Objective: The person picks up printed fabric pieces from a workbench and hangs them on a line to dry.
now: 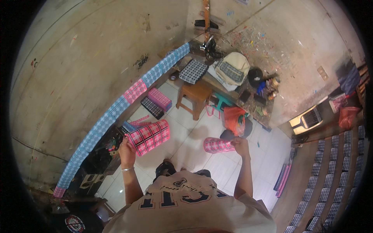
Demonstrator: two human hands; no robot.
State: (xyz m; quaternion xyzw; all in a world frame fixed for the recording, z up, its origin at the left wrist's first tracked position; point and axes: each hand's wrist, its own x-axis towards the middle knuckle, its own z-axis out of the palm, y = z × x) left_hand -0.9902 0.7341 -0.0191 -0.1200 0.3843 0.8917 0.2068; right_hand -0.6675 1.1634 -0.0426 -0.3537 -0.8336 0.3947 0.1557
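My left hand grips the lower left corner of a pink plaid piece with dark and white lines. It looks like a wide, flexible panel, slightly curved and held tilted above the floor. In my right hand, the fingers pinch the right end of a second pink plaid piece, which appears narrower and rolled or folded. The two pieces hang apart, in front of my body. Whether they are loose panels or sewn pouches I cannot tell.
A brown stool stands by a cluttered workbench. Blue and pink plaid pieces line the left wall. Pink and black checked stacks lie on the tiles. An orange bag sits ahead right. Rows of checked pieces fill the right.
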